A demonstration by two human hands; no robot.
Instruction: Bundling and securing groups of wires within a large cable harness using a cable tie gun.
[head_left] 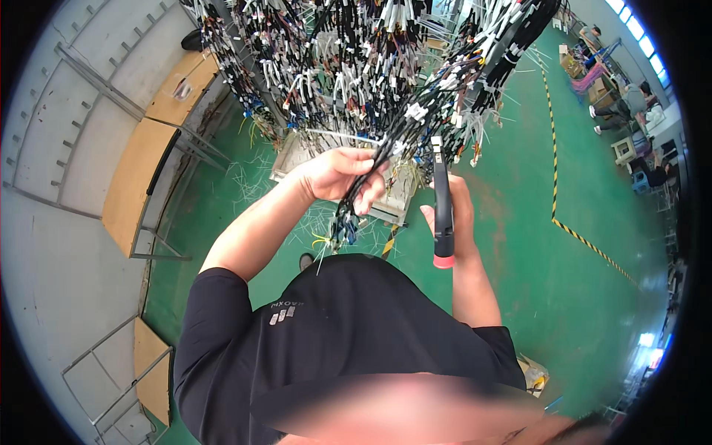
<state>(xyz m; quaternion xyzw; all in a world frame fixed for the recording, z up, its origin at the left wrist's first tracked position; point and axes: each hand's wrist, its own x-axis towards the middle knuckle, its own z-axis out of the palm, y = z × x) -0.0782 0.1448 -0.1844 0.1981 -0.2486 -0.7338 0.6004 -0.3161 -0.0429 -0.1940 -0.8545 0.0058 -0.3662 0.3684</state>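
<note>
My left hand (pixel 343 175) is closed around a bundle of black wires (pixel 362 184), whose lower end with blue and dark connectors (pixel 343 230) hangs below the fingers. A white cable tie (pixel 347 136) sticks out to the left from the bundle just above that hand. In my right hand (pixel 461 211) is a black cable tie gun (pixel 443 204) with a red knob at its near end, its nose pointing away from me. The gun's nose is beside the hanging wires, apart from the bundle in my left hand. My right fingers are partly hidden behind the tool.
A dense mass of hanging wire harnesses (pixel 334 67) fills the far side, above a pale wheeled base (pixel 397 208). Cable tie offcuts (pixel 248 182) litter the green floor (pixel 512 245). Wooden-topped tables (pixel 137 174) line the left wall. People (pixel 630 104) sit at the far right beyond yellow-black tape (pixel 554 178).
</note>
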